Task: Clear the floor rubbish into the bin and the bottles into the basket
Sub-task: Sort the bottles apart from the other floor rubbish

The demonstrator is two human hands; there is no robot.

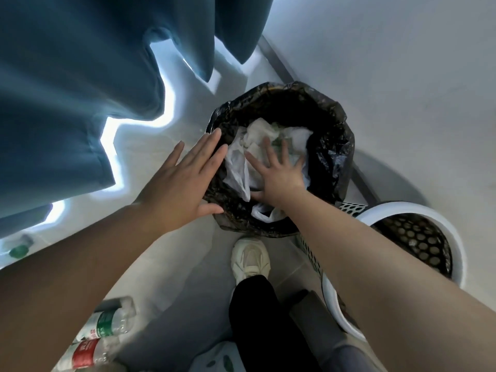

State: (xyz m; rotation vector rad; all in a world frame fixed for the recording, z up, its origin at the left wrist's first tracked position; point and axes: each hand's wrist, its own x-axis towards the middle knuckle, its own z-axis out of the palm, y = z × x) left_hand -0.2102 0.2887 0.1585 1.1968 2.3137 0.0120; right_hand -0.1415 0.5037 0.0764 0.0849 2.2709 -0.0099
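On my feed the bin (331, 157), lined with a black bag, sits just past centre toward 12 o'clock. It holds crumpled white rubbish (259, 131) and a thin white plastic bag (236, 167). My right grip (279, 170) lies palm down on that rubbish, fingers spread and straight, closed around nothing. My left grip (182, 178) is flat too, fingers straight and close together, thumb out. It is at the bin's 9 o'clock rim, with its fingertips over the liner. I cannot tell whether it touches the liner. It holds nothing.

The basket (408, 206), white-rimmed with a dark perforated wall, stands just beside the bin at 4 o'clock. My right forearm crosses in front of it and hides part of it.

Three bottles are on the floor (204, 264), well apart from the basket:
- a green-label bottle (107, 323) at 7 o'clock
- a red-label bottle (86, 353) just beside it, toward the bottom edge
- a green-capped bottle (18, 249) at 9 o'clock, under the curtain hem

My left forearm lies across the view between the 7 o'clock pair and the bin.

A blue curtain (67, 89) fills 10 o'clock, and a pale wall (402, 76) runs behind the bin at 2 o'clock. A cream shoe (249, 259) stands at 6 o'clock with its toe close to the bin, above a black trouser leg (252, 312). A grey block (308, 312) that I cannot identify sits beside the leg.
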